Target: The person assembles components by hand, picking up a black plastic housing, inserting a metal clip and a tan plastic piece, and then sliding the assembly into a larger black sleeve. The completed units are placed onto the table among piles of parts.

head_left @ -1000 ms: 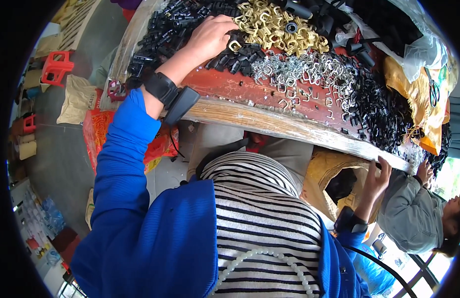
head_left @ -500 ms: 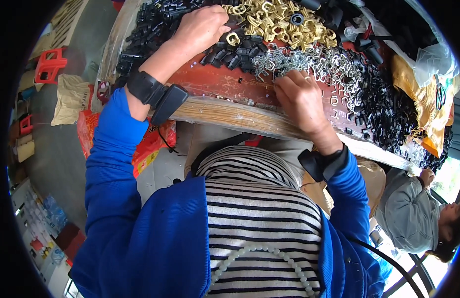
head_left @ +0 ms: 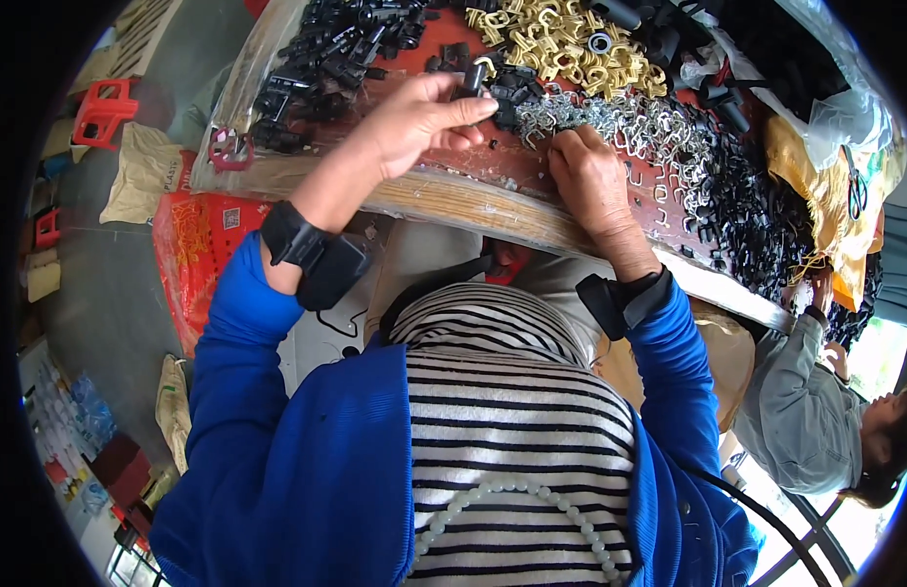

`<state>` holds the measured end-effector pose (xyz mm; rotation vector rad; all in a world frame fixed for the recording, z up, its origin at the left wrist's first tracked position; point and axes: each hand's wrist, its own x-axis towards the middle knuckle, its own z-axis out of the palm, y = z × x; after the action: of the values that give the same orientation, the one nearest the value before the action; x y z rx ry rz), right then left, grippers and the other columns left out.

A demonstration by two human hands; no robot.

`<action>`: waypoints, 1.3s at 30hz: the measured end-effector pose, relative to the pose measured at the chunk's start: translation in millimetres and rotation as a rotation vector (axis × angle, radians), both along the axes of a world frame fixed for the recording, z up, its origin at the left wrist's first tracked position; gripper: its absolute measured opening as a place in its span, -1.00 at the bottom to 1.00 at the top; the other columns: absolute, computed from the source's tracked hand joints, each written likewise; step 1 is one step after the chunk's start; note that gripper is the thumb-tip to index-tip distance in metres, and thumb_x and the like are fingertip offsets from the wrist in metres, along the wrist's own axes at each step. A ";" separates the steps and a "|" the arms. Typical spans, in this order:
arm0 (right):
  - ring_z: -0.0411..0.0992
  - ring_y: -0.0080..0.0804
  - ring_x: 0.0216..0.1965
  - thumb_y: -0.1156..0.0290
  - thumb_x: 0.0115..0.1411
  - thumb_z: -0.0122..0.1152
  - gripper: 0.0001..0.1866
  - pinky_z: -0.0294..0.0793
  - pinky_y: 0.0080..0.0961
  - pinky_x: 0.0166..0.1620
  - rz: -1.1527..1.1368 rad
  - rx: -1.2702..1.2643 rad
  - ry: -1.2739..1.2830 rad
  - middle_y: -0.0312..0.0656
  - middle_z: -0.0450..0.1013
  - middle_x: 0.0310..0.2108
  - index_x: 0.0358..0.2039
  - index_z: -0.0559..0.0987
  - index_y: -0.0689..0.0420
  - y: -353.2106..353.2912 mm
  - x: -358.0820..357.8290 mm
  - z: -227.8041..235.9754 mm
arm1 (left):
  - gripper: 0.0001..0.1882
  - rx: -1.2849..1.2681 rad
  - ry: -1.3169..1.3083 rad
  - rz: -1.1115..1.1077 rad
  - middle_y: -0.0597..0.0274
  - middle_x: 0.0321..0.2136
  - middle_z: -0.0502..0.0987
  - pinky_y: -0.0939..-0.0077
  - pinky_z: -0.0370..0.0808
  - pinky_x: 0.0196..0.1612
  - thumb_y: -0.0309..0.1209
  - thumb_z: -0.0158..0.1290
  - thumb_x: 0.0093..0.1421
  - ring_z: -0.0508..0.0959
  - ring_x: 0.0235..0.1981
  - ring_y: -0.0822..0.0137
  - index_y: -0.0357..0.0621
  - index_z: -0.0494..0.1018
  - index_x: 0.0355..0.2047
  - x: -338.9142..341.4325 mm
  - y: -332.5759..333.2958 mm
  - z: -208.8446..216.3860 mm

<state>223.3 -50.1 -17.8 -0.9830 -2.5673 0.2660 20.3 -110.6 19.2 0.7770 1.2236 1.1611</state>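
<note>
Timber edging (head_left: 463, 199) ran nearest us along the red bench (head_left: 517, 164). Just beyond, our right grip (head_left: 592, 181) was bunched narrow at the silver wire clips (head_left: 610, 119), and we could not tell whether it pinched any. Our left grip (head_left: 419, 122) was closed on a black cylindrical part (head_left: 475, 80) above the bench, with a small gold-coloured clip (head_left: 486, 66) at the part's upper end. Farther off, we had gold-coloured U-shaped clips (head_left: 561, 47) heaped.
</note>
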 end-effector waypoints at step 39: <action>0.16 -0.71 -0.62 0.46 0.04 0.01 -0.90 0.20 -0.76 -0.53 -0.068 -1.177 0.800 -0.41 0.27 -0.60 -0.47 0.40 0.24 -18.3 32.5 29.4 | -0.78 -0.103 -0.349 -0.275 0.35 -0.53 0.35 0.73 0.29 -0.56 -0.41 -0.10 0.06 0.35 -0.58 0.57 -0.23 0.29 -0.28 68.3 5.2 -11.9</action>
<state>255.8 -68.4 11.6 -0.9603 -1.4909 1.8307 88.5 -105.4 7.3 0.6119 0.8497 0.9512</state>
